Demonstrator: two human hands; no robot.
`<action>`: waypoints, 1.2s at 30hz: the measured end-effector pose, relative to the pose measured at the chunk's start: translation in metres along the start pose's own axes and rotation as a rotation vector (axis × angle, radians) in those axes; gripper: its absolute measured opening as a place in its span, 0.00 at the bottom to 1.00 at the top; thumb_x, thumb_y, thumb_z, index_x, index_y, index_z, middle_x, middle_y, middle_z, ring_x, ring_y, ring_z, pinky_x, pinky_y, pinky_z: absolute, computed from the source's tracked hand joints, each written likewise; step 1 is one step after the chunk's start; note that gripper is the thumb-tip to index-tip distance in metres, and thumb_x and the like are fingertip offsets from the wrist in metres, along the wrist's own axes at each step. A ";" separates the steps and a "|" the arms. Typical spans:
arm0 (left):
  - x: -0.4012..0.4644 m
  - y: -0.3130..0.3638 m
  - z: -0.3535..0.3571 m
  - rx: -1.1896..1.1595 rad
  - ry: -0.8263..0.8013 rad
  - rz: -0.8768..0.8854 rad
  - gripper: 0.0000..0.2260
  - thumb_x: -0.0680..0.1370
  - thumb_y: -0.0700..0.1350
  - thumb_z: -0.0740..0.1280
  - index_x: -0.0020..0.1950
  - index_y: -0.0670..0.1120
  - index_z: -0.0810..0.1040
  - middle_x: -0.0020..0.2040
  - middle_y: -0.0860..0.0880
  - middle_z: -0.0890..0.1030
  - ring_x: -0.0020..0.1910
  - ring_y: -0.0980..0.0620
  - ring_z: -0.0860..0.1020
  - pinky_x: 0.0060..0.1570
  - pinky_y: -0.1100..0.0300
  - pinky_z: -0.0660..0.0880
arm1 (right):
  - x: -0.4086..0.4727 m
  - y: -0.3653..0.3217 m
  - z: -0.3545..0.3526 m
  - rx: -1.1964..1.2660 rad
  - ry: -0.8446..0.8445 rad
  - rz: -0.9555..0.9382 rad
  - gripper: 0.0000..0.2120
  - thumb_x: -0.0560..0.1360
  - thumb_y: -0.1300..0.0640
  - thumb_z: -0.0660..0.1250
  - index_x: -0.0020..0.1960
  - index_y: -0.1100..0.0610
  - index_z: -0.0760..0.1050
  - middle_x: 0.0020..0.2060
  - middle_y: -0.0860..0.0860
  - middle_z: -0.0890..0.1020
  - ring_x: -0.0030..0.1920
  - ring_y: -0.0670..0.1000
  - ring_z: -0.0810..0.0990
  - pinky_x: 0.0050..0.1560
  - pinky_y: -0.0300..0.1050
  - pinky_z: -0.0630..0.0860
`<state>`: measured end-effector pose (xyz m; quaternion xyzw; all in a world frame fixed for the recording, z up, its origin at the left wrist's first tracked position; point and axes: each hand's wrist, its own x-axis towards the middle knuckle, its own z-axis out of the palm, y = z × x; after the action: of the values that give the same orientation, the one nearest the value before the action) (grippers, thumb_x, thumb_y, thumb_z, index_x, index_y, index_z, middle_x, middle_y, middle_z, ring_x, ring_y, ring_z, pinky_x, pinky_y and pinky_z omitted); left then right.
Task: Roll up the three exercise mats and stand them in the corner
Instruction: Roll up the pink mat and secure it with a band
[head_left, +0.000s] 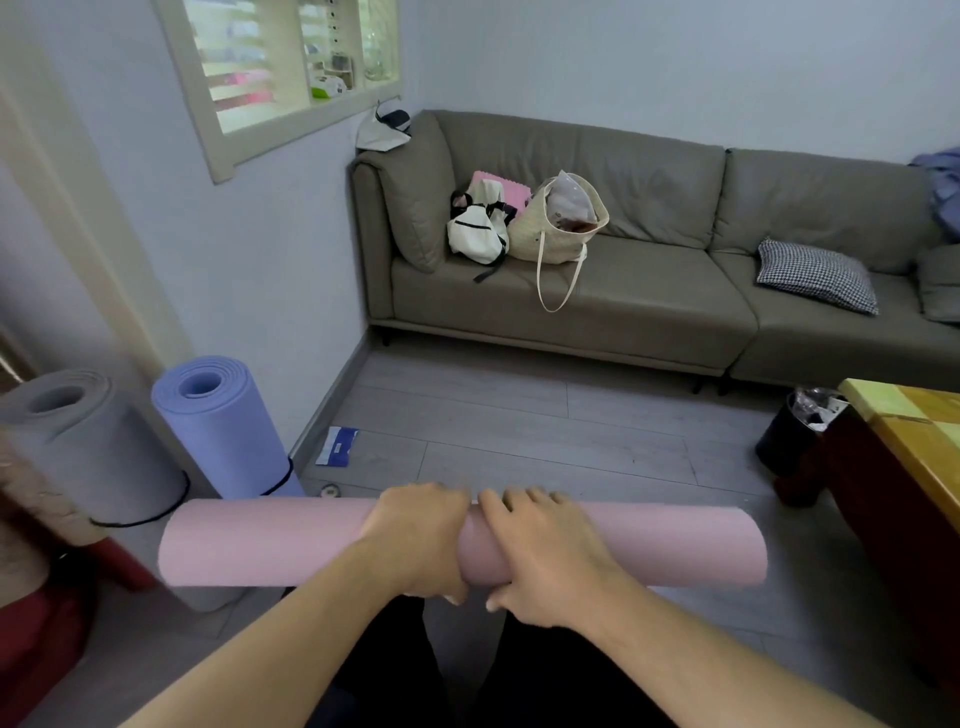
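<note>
A rolled pink mat (270, 540) lies level across the view in front of me, held off the floor. My left hand (415, 535) and my right hand (545, 551) grip it side by side at its middle, fingers over the top and thumbs under. A rolled blue mat (228, 421) stands upright by the wall at the left, a black band round its lower part. A rolled grey mat (88, 447) stands upright beside it, further left, also banded.
A grey sofa (649, 312) with bags (519, 223) and a checked cushion (815, 273) fills the far wall. A wooden table (904, 441) and a dark bin (789, 431) are at the right. A blue-white packet (337, 446) lies on the floor by the skirting.
</note>
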<state>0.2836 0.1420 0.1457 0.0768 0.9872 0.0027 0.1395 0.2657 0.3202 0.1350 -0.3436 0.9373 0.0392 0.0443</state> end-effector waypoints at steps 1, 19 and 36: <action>-0.001 0.002 0.003 0.005 -0.029 0.008 0.32 0.63 0.60 0.79 0.62 0.52 0.73 0.55 0.52 0.81 0.53 0.47 0.82 0.53 0.52 0.79 | -0.001 -0.003 0.004 0.006 -0.034 0.015 0.39 0.65 0.40 0.81 0.67 0.50 0.65 0.59 0.52 0.79 0.58 0.58 0.79 0.60 0.55 0.76; 0.002 -0.001 0.011 0.021 0.035 -0.031 0.31 0.64 0.57 0.79 0.63 0.53 0.72 0.57 0.53 0.81 0.55 0.48 0.82 0.47 0.55 0.72 | 0.032 0.008 -0.015 0.179 -0.280 0.063 0.31 0.62 0.39 0.80 0.58 0.46 0.69 0.49 0.46 0.80 0.50 0.56 0.82 0.43 0.49 0.76; -0.008 -0.006 0.021 0.005 0.028 -0.013 0.35 0.63 0.60 0.78 0.67 0.55 0.70 0.61 0.54 0.79 0.58 0.49 0.79 0.54 0.54 0.73 | 0.029 0.006 -0.024 0.165 -0.343 0.020 0.32 0.60 0.37 0.81 0.56 0.47 0.73 0.45 0.45 0.80 0.43 0.53 0.79 0.41 0.48 0.79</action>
<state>0.2963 0.1344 0.1275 0.0704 0.9896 0.0002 0.1256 0.2387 0.3034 0.1564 -0.3175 0.9195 0.0205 0.2310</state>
